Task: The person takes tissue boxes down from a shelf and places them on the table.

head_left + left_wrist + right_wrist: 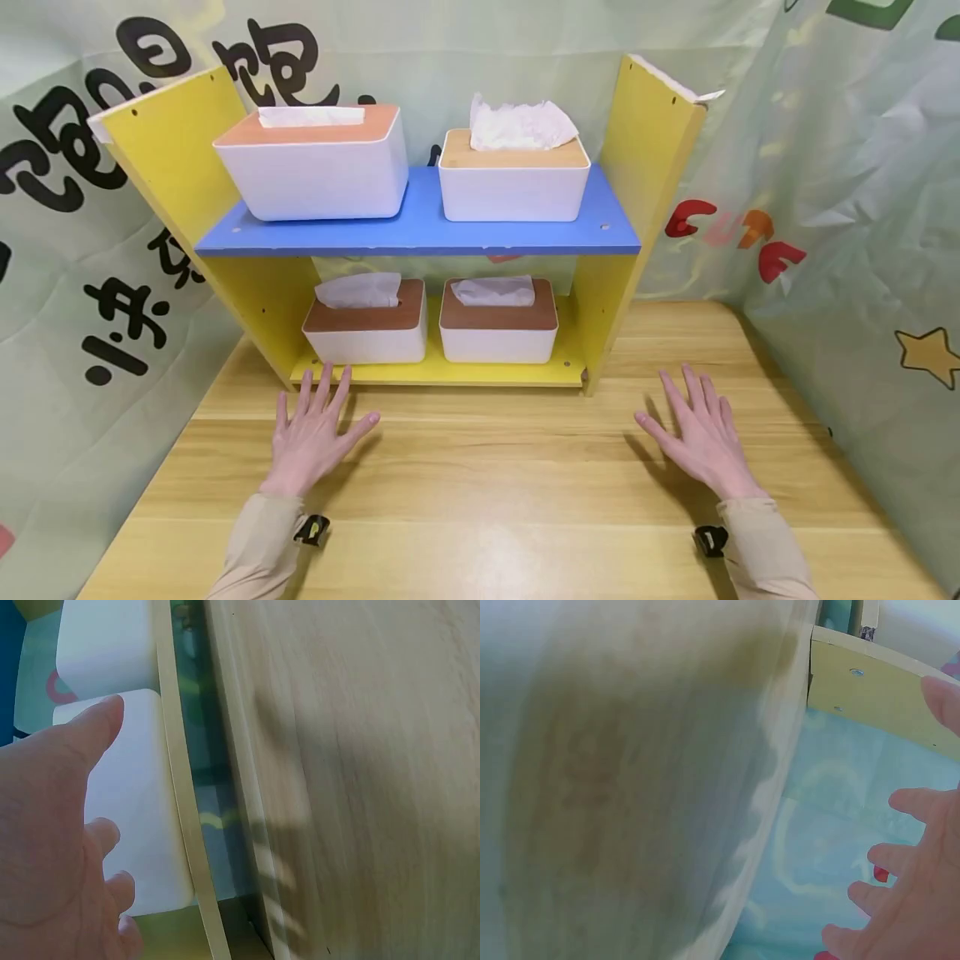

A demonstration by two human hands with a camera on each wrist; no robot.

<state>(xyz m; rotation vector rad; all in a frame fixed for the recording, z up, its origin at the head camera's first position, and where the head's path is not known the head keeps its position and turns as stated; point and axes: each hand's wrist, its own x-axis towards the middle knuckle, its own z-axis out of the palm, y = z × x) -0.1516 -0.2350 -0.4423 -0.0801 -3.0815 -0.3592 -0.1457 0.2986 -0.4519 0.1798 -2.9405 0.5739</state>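
My left hand point(309, 442) is spread over the wooden table, its fingertips overlapping the shelf's lower front edge in the head view. To the right, my right hand point(703, 440) is also spread above the table, apart from the shelf; both hold nothing. Nearest the left hand is a white tissue box with a brown lid point(365, 346) on the yellow bottom board. A similar tissue box point(498, 344) sits beside it. On the blue upper board point(423, 237) stand a larger tissue box point(322, 179) and one with a light wooden lid point(514, 193). White tissue shows on each lid.
The shelf has yellow side panels point(656, 142), the right one with a frayed white top edge. It stands at the back of the wooden table point(495, 492). Printed cloth point(847, 208) hangs behind and along both sides. A black strap point(312, 530) circles each wrist.
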